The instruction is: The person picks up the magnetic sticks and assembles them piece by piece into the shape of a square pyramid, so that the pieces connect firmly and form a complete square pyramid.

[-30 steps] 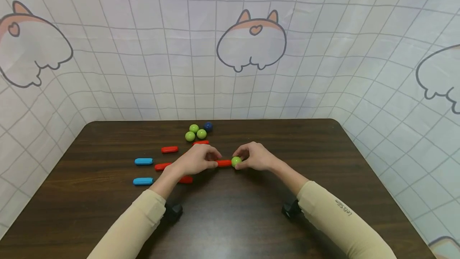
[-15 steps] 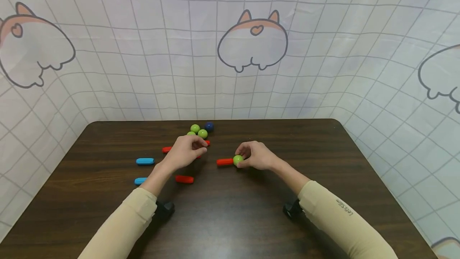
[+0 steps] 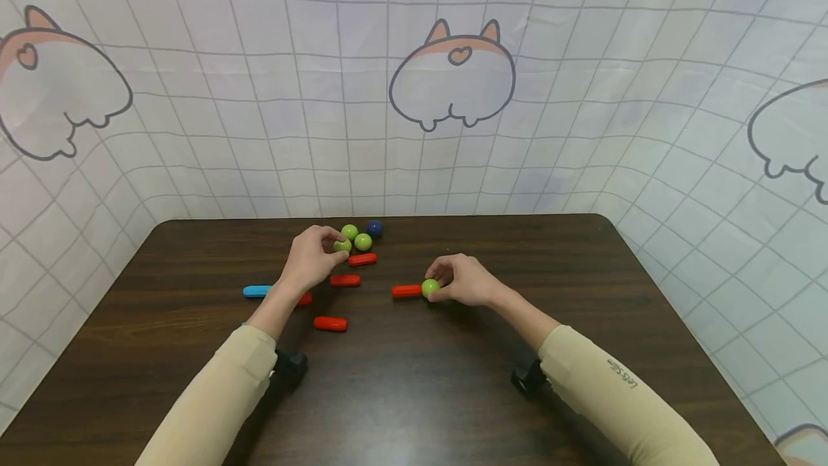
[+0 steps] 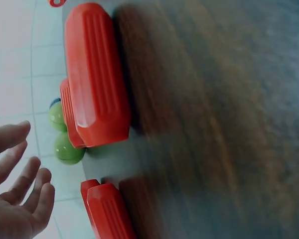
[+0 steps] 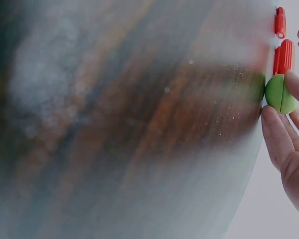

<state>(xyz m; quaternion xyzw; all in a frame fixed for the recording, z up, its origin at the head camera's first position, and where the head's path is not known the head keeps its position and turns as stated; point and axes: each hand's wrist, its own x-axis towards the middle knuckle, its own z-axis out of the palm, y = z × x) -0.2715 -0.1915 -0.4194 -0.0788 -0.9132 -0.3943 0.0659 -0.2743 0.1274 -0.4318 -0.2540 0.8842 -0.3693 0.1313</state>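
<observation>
My right hand [image 3: 467, 281] pinches a green ball [image 3: 430, 288] between thumb and fingers. A ribbed red stick [image 3: 406, 291] sits end-on against that ball's left side, in line with it. In the right wrist view the thumb and fingers lie on either side of the green ball [image 5: 279, 93]. At the back left, my left hand [image 3: 310, 257] reaches with parted fingers around another green ball [image 3: 343, 246], fingertips right at it. The left wrist view shows the left hand [image 4: 20, 194] with fingers loosely bent and spread.
Two more green balls [image 3: 364, 241] and a dark blue ball [image 3: 374, 229] cluster at the table's back edge. Several red sticks [image 3: 330, 323] lie left of centre. A blue stick [image 3: 256, 291] shows beside the left forearm. The dark wooden table [image 3: 550, 257] meets a tiled-pattern curtain behind.
My left hand let go of the red stick beside the right hand and moved left and back to the green balls. The right hand keeps its ball almost in place.
</observation>
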